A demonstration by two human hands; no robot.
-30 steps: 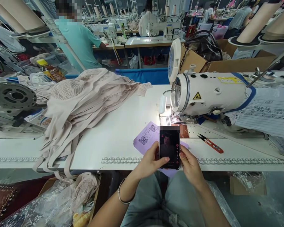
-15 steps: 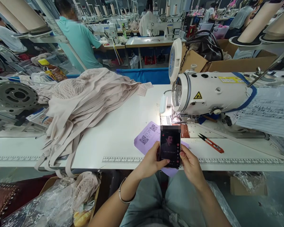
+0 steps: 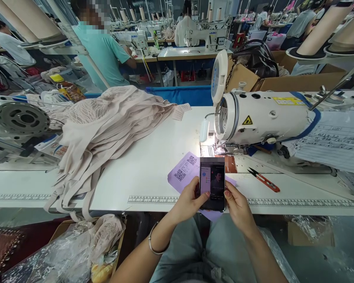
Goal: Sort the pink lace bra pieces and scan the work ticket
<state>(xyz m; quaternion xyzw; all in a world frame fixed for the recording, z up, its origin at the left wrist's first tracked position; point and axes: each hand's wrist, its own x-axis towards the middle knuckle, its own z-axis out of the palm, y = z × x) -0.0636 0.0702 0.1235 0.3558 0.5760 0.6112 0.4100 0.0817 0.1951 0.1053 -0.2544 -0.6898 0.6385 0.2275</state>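
I hold a smartphone [image 3: 212,183] upright in both hands over the near edge of the white sewing table [image 3: 141,165]. My left hand [image 3: 186,202] grips its left side, with the thumb lying across the lit screen. My right hand [image 3: 237,205] grips its right side with curled fingers. Under the phone lies a purple paper slip with QR codes [image 3: 184,173]. The white sewing machine [image 3: 262,117] stands just behind, its lamp lit over the needle area.
A pile of beige fabric pieces [image 3: 103,125] covers the table's left part. Red thread snips [image 3: 264,179] lie to the right of the phone. A printed sheet [image 3: 333,139] rests at far right. A bag of scraps [image 3: 76,251] sits below left. Other people work at machines behind.
The phone screen has changed from a full dark picture to one with a light panel sliding in from the left. My left thumb has shifted across the screen. Both hands stay in place.
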